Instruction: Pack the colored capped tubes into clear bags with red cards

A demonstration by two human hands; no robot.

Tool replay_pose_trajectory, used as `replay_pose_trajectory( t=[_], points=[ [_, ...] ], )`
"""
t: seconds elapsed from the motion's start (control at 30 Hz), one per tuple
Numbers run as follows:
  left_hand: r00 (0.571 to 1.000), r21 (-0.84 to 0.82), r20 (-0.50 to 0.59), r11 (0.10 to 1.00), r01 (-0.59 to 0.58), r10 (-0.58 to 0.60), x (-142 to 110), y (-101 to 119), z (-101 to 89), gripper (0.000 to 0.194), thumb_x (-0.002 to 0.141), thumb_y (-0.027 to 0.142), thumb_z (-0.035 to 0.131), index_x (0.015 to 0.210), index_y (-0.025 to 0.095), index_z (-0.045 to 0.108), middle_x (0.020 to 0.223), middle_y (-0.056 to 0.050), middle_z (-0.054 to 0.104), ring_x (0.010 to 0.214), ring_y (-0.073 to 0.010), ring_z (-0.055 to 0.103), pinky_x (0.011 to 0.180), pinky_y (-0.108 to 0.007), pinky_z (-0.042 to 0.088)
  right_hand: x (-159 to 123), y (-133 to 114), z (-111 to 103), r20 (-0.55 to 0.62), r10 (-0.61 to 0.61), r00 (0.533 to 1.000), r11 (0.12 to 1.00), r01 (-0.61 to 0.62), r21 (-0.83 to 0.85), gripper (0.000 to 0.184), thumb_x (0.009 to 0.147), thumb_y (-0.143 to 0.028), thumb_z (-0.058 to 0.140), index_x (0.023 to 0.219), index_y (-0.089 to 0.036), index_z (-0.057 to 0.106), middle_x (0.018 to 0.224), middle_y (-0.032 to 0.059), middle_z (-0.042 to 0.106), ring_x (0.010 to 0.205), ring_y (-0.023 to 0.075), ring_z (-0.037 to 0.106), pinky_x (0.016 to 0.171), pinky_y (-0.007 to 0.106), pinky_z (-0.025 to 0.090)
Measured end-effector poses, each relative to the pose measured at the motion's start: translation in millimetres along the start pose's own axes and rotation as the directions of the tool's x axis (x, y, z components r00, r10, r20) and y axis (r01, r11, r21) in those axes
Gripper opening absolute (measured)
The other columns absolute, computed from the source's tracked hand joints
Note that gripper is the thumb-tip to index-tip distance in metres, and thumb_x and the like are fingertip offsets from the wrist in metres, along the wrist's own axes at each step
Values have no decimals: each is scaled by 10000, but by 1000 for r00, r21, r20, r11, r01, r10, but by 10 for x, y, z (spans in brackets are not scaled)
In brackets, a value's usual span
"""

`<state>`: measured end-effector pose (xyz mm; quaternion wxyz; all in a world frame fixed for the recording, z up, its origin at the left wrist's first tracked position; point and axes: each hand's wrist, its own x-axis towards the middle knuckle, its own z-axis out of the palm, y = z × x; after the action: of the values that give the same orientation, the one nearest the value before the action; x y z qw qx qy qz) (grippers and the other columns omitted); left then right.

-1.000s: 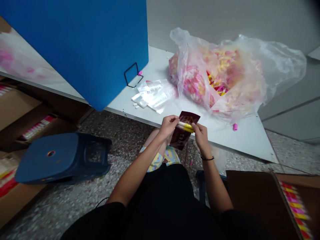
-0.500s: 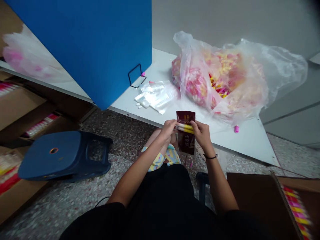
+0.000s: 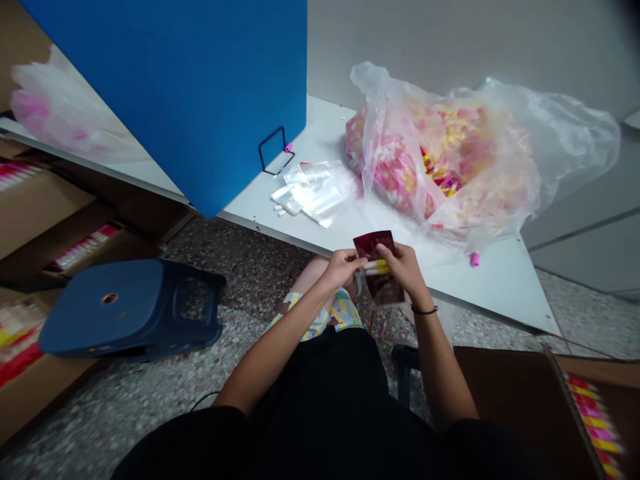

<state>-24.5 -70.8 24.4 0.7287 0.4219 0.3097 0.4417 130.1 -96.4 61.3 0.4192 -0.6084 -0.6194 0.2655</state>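
The maroon printed packet is held off the table, in line with the middle of its near edge: in this view the packet's upper end overlaps the tabletop and its lower end hangs past that edge. Its long axis runs away from the body, the far end leaning slightly left. The white-and-yellow tubes lie across it at nearly a right angle, white ends pointing left, yellow ends right.

The right hand grips the packet by its right side, thumb on the front face near the yellow ends. The left hand has its thumb and fingertips drawn close together at the white ends; whether the tubes are pinched between them, I cannot tell.

Clear plastic sleeves lie toward the table's near edge, left of the packet. A translucent plastic bag with coloured pieces in it fills much of the far side. A pink cap sits toward the table's right edge.
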Motion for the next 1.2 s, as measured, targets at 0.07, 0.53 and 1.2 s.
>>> replay_pose_trajectory(
  t=[0.07, 0.53, 1.2],
  points=[
    [997, 83, -38, 995, -62, 65, 20, 10, -9, 261, 647, 358, 723, 709, 113, 656, 686, -23, 612, 685, -139, 542, 679, -253, 410, 0, 24, 27, 18, 44, 999, 998, -44, 36, 409, 792, -507, 524, 597, -148, 509, 545, -16, 458, 530, 99, 379, 496, 236, 281],
    [932, -271, -186, 927, 257, -313, -30, 47, 28, 51, 608, 178, 552, 602, 151, 509, 554, 8, 523, 505, -96, 490, 505, -211, 386, -2, -26, 200, 51, 36, 998, 991, -42, 125, 358, 818, -454, 489, 618, -158, 482, 576, -16, 465, 562, 105, 408, 537, 239, 311],
    [961, -189, -124, 957, 222, -247, 4, -91, -127, 220, 601, 239, 751, 745, 112, 645, 693, -29, 635, 621, -114, 574, 630, -239, 441, 49, 36, 243, 98, 152, 983, 984, -160, 73, 420, 757, -527, 538, 667, -122, 603, 592, 14, 557, 554, 116, 458, 515, 237, 355]
  ],
)
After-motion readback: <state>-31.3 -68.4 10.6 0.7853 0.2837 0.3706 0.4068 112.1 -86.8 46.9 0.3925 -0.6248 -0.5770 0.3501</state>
